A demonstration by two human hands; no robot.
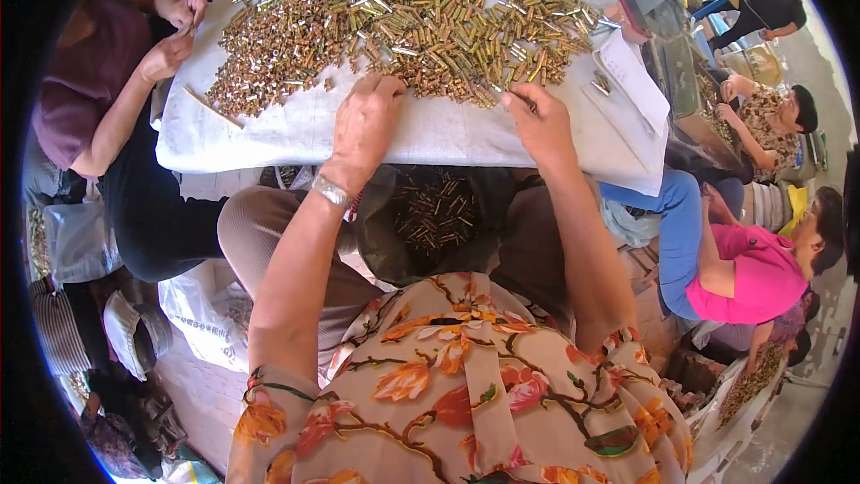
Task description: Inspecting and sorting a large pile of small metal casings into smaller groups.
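Both hands work the near edge of the brass pile [403, 18] on the bench [296, 130]: left hand [365, 121] rests fingers curled, empty, right hand [537, 121] pinches one piece.

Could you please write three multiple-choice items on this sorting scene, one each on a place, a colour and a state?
1. Where does the left hand rest?
A. at the near edge of the heap of small metal pieces
B. in the dark bag
C. on the person's knee

2. What colour is the cloth under the heap?
A. red
B. white
C. black

3. What is the state of the right hand?
A. flat and empty on the lap
B. closed round a cup
C. its fingers pinch a thin piece at the heap's edge

Answers: 1 A, its fingertips touch the pieces at the near edge. 2 B, the bare cloth around the heap is white. 3 C, a slim piece shows between the fingertips. The dark bag on the lap already holds some pieces.
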